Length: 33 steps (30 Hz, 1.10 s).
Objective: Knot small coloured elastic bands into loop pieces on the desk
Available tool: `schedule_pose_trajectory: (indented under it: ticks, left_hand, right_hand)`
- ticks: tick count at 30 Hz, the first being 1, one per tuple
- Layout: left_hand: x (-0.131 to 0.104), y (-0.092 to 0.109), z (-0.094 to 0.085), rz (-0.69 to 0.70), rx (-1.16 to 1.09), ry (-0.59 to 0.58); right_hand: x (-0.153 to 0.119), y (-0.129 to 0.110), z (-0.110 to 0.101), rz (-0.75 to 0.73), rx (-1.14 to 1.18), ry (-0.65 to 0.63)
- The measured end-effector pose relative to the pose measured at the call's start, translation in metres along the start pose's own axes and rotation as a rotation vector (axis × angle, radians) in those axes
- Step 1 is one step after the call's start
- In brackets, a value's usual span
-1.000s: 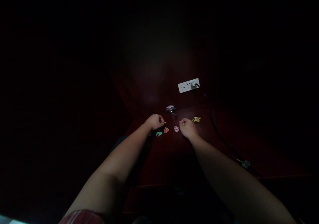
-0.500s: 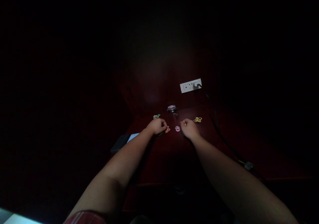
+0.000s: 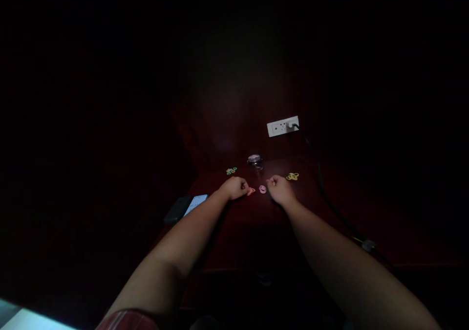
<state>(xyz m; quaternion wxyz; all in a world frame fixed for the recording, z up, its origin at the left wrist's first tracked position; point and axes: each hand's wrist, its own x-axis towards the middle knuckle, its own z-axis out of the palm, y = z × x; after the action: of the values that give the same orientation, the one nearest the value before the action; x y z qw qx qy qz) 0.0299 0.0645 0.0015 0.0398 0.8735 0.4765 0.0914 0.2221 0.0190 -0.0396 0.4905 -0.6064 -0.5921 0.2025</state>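
My left hand [image 3: 235, 188] is closed, its fingertips down on a small heap of orange elastic bands [image 3: 251, 191] on the dark red table. Just right of that heap lies a little cluster of pink elastic bands [image 3: 263, 189]. My right hand [image 3: 280, 189] is beside the pink cluster with its fingers curled together; whatever they may hold is too small to make out. Yellow elastic bands [image 3: 292, 176] lie beyond my right hand. Behind my left hand is a loose group of mixed-colour bands [image 3: 230, 171].
A small clear jar with a lid [image 3: 255, 162] stands near the back wall. On the wall, a white socket [image 3: 283, 126] holds a plug, and its black cable [image 3: 331, 205] runs down the right side. A lit phone [image 3: 196, 204] and a dark case-like object [image 3: 177, 209] lie at left.
My left hand has shifted slightly right, and the orange bands are now closer to the pink ones. Dark green bands seen under my left hand are now hidden. My right hand has barely moved.
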Motion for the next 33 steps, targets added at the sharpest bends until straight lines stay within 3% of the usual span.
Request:
schedule_pose_trajectory:
  ticks: [7,13,15,20,22,27,33]
  left_hand:
    - [-0.004,0.002,-0.008,0.020,-0.049,-0.027]
    - [-0.001,-0.015,-0.033,-0.009,-0.105,0.047]
    - [0.002,-0.030,-0.044,-0.063,-0.106,0.078]
    - [0.005,-0.078,-0.062,-0.275,-0.031,0.052]
    - [0.007,-0.096,-0.064,-0.332,0.022,0.023]
    - [0.023,-0.127,-0.055,-0.351,0.072,0.001]
    - [0.057,-0.147,-0.032,-0.294,0.056,-0.028]
  right_hand:
    - [0.000,-0.001,-0.001,0.014,-0.010,-0.001]
    - [0.001,-0.005,-0.004,0.012,-0.002,0.019]
    - [-0.004,-0.011,-0.003,0.000,0.027,-0.063]
    - [-0.024,-0.024,0.005,-0.255,0.071,-0.606]
    - [-0.029,-0.025,0.011,-0.266,0.047,-0.717]
    - [-0.027,-0.025,0.017,-0.259,0.058,-0.791]
    - [-0.025,-0.032,0.016,-0.224,0.027,-0.802]
